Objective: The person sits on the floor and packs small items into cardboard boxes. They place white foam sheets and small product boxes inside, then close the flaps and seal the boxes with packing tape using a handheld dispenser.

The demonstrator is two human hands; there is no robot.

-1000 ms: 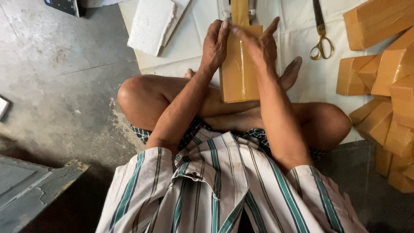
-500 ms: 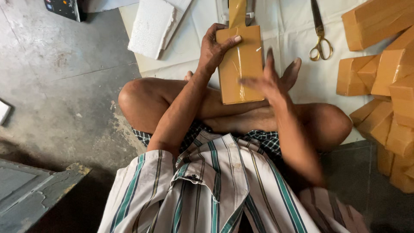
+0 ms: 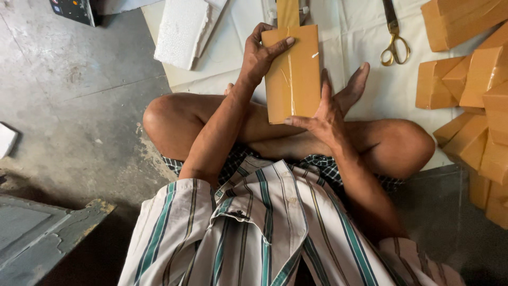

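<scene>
White sheet (image 3: pixel 365 47) on concrete floor, left hand (image 3: pixel 259 53) and right hand (image 3: pixel 325 114) grips clasping brown parcel (image 3: pixel 293 74), scissors (image 3: pixel 392 39) nearby

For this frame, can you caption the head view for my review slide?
Seated cross-legged, left hand and right hand hold a brown taped parcel over a white sheet, scissors nearby.
</scene>
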